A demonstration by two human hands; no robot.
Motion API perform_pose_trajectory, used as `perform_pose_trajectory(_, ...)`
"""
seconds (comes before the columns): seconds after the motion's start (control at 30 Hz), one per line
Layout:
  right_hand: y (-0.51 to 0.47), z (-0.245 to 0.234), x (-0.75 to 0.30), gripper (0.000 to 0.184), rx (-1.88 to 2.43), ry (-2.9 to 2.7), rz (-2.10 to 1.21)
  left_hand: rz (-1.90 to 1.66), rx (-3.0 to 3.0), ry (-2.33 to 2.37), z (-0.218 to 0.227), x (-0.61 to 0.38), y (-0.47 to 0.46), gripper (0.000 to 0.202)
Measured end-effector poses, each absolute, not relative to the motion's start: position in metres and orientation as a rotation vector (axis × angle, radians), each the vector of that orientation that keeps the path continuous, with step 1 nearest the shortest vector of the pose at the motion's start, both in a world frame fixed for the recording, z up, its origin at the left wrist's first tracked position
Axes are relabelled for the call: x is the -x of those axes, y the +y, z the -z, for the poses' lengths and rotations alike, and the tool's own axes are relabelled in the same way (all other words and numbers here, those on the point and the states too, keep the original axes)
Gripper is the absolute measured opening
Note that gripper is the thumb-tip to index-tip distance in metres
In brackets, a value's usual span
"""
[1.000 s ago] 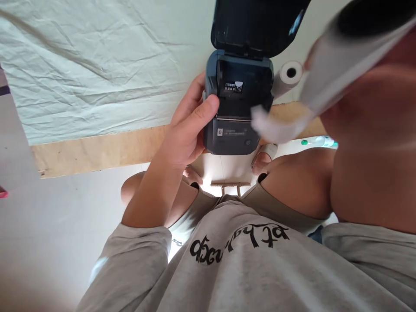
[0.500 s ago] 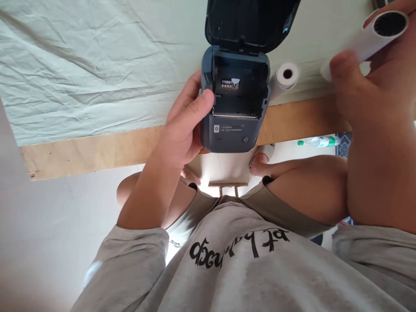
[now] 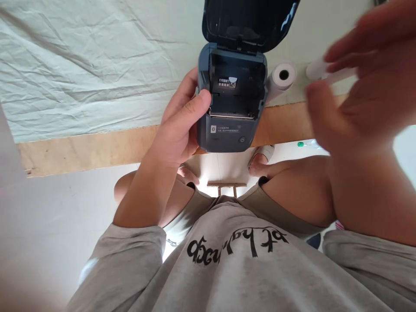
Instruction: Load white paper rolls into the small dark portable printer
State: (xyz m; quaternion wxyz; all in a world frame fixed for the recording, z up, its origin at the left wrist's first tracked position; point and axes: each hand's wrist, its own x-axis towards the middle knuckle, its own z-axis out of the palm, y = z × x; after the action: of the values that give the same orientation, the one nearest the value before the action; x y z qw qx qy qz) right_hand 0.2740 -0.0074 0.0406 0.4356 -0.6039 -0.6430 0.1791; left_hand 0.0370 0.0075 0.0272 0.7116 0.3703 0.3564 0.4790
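The left hand (image 3: 183, 128) is wrapped round the printer (image 3: 227, 134), thumb over its rim; a steady grip with the thumb clear of the bay serves best. Right of the printer, the right hand (image 3: 364, 93) has thumb and fingers apart; blur hides whether it touches the far roll (image 3: 314, 69). The near roll (image 3: 275, 86) is just beside the printer. Above, the raised lid (image 3: 247, 24) is cut off.
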Motion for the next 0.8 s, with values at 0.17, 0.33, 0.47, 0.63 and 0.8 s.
perform_pose_trajectory(0.17,0.004,-0.028,-0.246,0.042,1.406,-2.126,-0.103,-1.092,-0.809,0.743,-0.025,-0.036,0.006,0.022)
perform_pose_trajectory(0.33,0.002,-0.029,-0.250,0.055,1.316,-2.073,-0.211,-1.049,-0.735,0.770,-0.028,-0.034,0.004,0.021)
perform_pose_trajectory(0.47,0.000,-0.030,-0.253,0.063,1.302,-2.137,-0.269,-1.045,-0.711,0.676,-0.028,-0.031,0.004,0.016)
perform_pose_trajectory(0.63,0.002,-0.021,-0.250,0.037,1.428,-2.134,-0.059,-1.024,-0.662,0.670,-0.031,-0.031,0.004,0.012)
perform_pose_trajectory(0.8,-0.001,-0.026,-0.250,0.049,1.438,-2.065,-0.131,-1.074,-0.621,0.692,-0.037,-0.035,0.002,0.013)
